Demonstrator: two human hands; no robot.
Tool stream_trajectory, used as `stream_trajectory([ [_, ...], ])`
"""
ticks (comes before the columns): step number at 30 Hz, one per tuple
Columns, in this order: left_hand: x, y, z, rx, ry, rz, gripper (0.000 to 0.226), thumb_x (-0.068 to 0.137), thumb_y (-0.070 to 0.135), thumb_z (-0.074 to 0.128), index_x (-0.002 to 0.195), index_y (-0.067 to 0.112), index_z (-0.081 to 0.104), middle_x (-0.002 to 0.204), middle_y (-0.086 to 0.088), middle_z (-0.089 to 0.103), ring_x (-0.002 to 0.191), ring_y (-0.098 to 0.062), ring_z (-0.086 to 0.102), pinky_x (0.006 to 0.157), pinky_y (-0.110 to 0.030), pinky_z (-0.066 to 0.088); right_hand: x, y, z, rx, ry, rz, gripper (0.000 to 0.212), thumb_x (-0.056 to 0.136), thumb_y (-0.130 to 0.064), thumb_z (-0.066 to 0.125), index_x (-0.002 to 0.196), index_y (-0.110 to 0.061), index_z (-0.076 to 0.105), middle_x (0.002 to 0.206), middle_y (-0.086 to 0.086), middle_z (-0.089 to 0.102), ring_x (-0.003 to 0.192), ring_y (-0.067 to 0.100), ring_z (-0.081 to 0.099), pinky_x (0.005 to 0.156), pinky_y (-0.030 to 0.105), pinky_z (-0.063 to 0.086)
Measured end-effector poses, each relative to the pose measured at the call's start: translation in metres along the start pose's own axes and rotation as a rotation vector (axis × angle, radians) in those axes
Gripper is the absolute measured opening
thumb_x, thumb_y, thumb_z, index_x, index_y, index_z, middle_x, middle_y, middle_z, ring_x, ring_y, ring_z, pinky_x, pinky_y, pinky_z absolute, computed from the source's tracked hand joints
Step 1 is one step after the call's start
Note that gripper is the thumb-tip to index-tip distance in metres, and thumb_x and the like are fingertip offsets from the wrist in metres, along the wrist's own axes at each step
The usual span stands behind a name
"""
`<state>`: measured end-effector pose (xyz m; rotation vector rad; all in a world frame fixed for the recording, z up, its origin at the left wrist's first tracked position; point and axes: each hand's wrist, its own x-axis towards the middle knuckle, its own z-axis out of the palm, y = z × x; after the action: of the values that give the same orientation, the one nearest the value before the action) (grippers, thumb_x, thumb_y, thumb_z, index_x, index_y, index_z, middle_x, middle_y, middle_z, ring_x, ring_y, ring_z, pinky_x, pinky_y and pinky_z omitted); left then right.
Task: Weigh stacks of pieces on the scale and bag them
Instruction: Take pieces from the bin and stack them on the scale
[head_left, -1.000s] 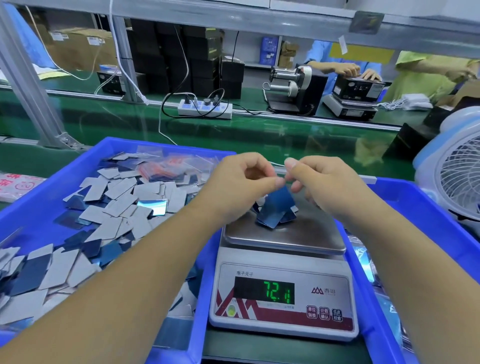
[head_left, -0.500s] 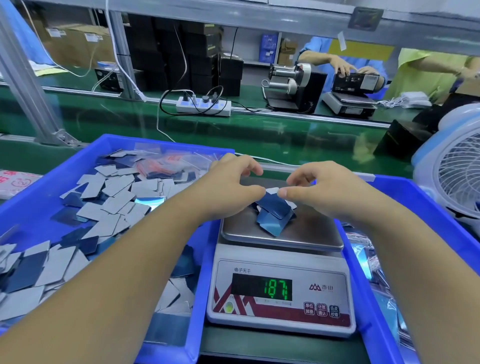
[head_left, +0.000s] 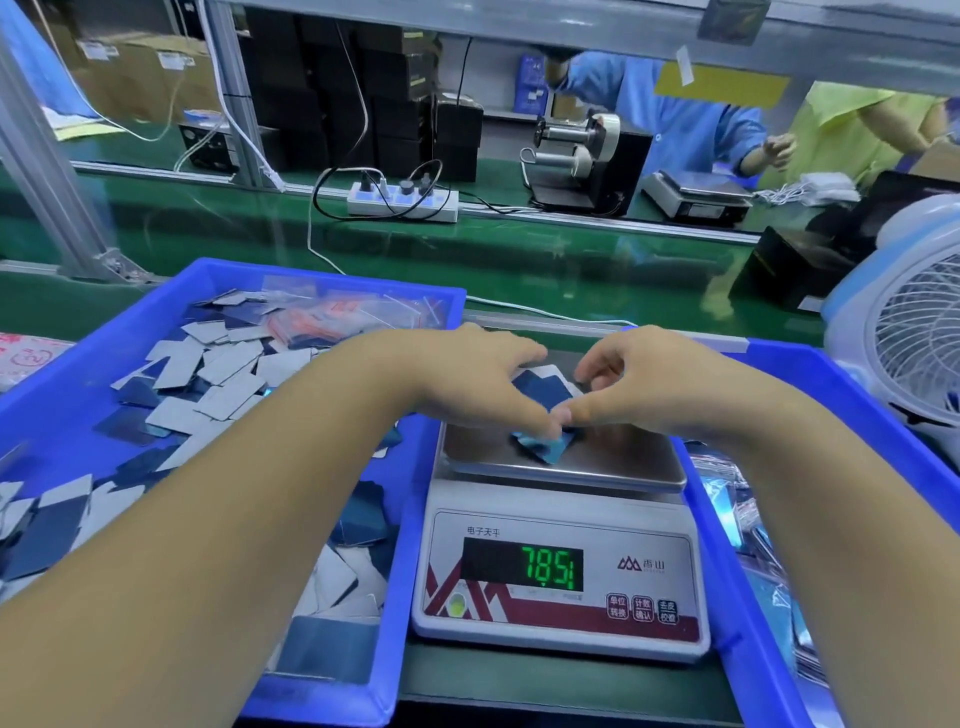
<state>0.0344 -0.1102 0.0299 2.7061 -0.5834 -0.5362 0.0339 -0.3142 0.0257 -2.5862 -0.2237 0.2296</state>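
Half a second ago both hands hovered just above the scale with the pieces pinched loosely between the fingertips; now the left hand (head_left: 485, 382) and the right hand (head_left: 644, 384) have come down onto the stack of pieces (head_left: 543, 410), thumbs meeting at its near edge and fingers curled over the far side, so each grip is clamped on the stack from its own side. The display (head_left: 522, 565) has jumped with that pressure and seems to read 785 and a further digit, against much lower figures a moment before, so in my judgement this number is the weight of the hands pressing and not a true reading; the stack looks to be getting squared up or gathered for lifting, and the bagging step is not yet begun. The stack sits between the two grips near the middle of the steel pan (head_left: 613, 460) of the scale (head_left: 561, 597). It is a small, untidy pile of thin rectangular cards, dark blue on one face and pale grey on the other, fanned out so corners stick past the thumbs. Left of the left grip, a blue tray (head_left: 62, 395) holds many more loose pieces; right of the right grip, another blue tray (head_left: 831, 374) holds shiny bags.
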Motion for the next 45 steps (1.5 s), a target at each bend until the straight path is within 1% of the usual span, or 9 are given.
stream_trajectory([
  [8,0.011,0.021,-0.009,0.212,0.03,0.004,0.057,0.066,0.059,0.083,0.105,0.03,0.052,0.105,0.01,0.058,0.093,-0.016,0.057,0.083,-0.037,0.05,-0.002,-0.006,0.003,0.053,-0.036,-0.016,0.046,0.056,-0.05,0.089,0.086,-0.022,0.067,0.072,-0.009,0.065,0.068,0.012,0.058,0.066,0.034,0.049],
  [11,0.014,0.026,-0.017,0.266,-0.022,-0.08,0.081,0.061,0.065,0.083,0.125,0.026,0.052,0.119,0.009,0.06,0.104,-0.019,0.059,0.083,-0.034,0.05,-0.004,-0.009,0.003,0.092,-0.048,-0.015,0.048,0.058,-0.043,0.089,0.092,-0.019,0.064,0.082,0.001,0.07,0.072,0.02,0.066,0.072,0.042,0.055],
  [13,0.015,0.026,-0.022,0.27,-0.05,-0.117,0.083,0.059,0.067,0.083,0.126,0.028,0.053,0.118,0.01,0.061,0.101,-0.017,0.059,0.069,-0.028,0.045,-0.005,-0.008,0.004,0.162,-0.087,-0.012,0.048,0.061,-0.035,0.089,0.094,-0.017,0.059,0.07,-0.001,0.067,0.057,0.016,0.065,0.059,0.039,0.051],
  [17,0.018,0.026,-0.025,0.257,-0.071,-0.116,0.057,0.057,0.069,0.083,0.088,0.03,0.055,0.089,0.014,0.059,0.08,-0.009,0.056,0.06,-0.029,0.041,-0.003,-0.005,0.005,0.267,-0.108,-0.015,0.047,0.064,-0.024,0.09,0.095,-0.018,0.056,0.055,-0.011,0.055,0.047,0.014,0.057,0.052,0.03,0.04],
  [24,0.011,0.009,-0.017,-0.072,0.139,0.165,0.029,0.078,0.038,0.079,0.09,0.041,0.054,0.078,0.015,0.058,0.071,0.001,0.056,0.056,-0.023,0.041,-0.002,-0.006,-0.003,0.197,0.156,-0.227,0.047,0.062,-0.027,0.088,0.1,-0.038,0.062,0.074,-0.011,0.053,0.052,0.001,0.044,0.055,0.017,0.039],
  [31,0.012,-0.006,0.017,-0.303,0.309,0.2,0.039,0.083,0.034,0.073,0.107,0.045,0.045,0.1,0.016,0.063,0.091,-0.004,0.061,0.08,-0.03,0.051,-0.002,-0.005,0.004,0.088,0.152,-0.254,0.055,0.063,-0.04,0.086,0.107,-0.048,0.055,0.083,-0.014,0.051,0.063,-0.006,0.05,0.058,0.013,0.038],
  [37,0.007,-0.008,0.024,-0.411,0.388,0.279,0.038,0.086,0.015,0.064,0.106,0.045,0.051,0.097,0.023,0.064,0.089,0.0,0.059,0.074,-0.016,0.046,0.002,-0.004,0.007,0.111,0.158,-0.259,0.043,0.065,-0.032,0.086,0.101,-0.041,0.063,0.097,-0.024,0.064,0.085,-0.005,0.058,0.074,0.02,0.048],
  [41,0.008,-0.002,0.025,-0.438,0.379,0.291,0.046,0.087,0.008,0.056,0.116,0.042,0.047,0.11,0.017,0.064,0.101,-0.008,0.061,0.09,-0.034,0.051,0.004,-0.002,0.007,0.098,0.244,-0.307,0.037,0.065,-0.029,0.085,0.096,-0.039,0.066,0.087,-0.024,0.067,0.077,-0.002,0.06,0.065,0.014,0.044],
  [45,0.009,0.001,0.029,-0.403,0.319,0.268,0.056,0.088,0.011,0.056,0.123,0.048,0.034,0.12,0.019,0.058,0.105,0.002,0.055,0.094,-0.029,0.047,0.006,0.001,0.012,0.051,0.158,-0.247,0.053,0.061,-0.042,0.084,0.106,-0.045,0.057,0.095,-0.025,0.066,0.088,-0.005,0.06,0.075,0.019,0.05],
])
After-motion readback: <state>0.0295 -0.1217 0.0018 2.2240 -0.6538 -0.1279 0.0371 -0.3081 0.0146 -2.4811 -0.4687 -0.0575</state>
